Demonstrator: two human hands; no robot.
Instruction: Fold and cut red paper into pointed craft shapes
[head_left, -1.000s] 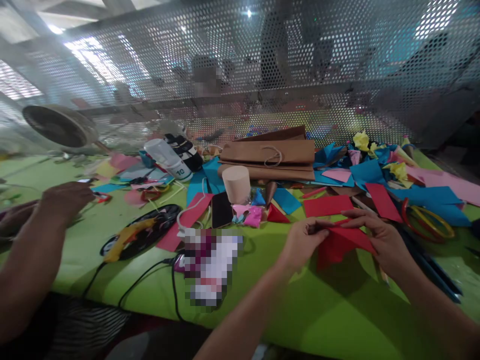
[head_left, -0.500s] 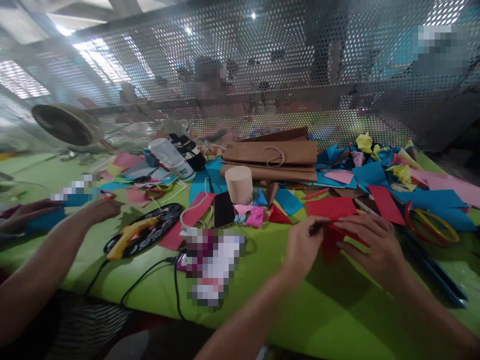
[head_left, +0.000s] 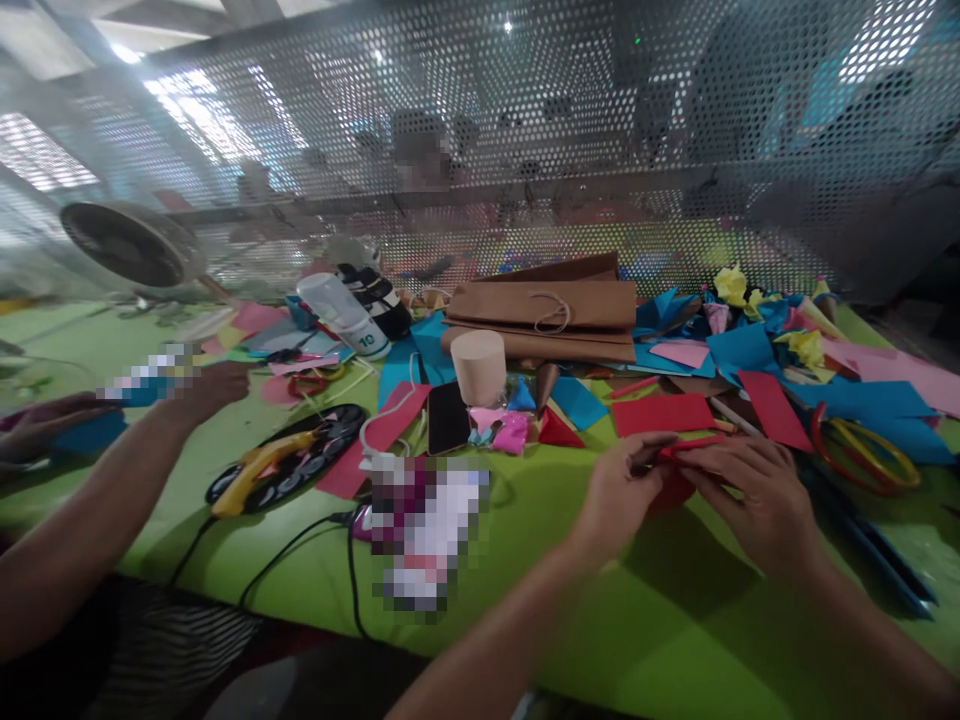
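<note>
Above the green tabletop, my left hand (head_left: 619,490) and my right hand (head_left: 757,490) both pinch a piece of red paper (head_left: 679,485). The paper is bent between my fingertips, and my fingers cover much of it. Just beyond it lies a flat red paper sheet (head_left: 660,415). Another red strip (head_left: 772,408) rests behind my right hand. To the left of my left hand are a small folded red paper piece (head_left: 559,428) and a pink one (head_left: 511,433).
A yellow glue gun (head_left: 262,470) lies on a black tray, its cord trailing over the table edge. Left of centre are a black phone (head_left: 448,418) and a lit phone (head_left: 439,540). Brown paper (head_left: 540,315) is stacked behind. A co-worker's arm (head_left: 112,500) reaches in at left.
My hands have turned the red paper, so its hanging flap shows less and a narrow fold faces up. At left, the co-worker's hand has risen slightly.
</note>
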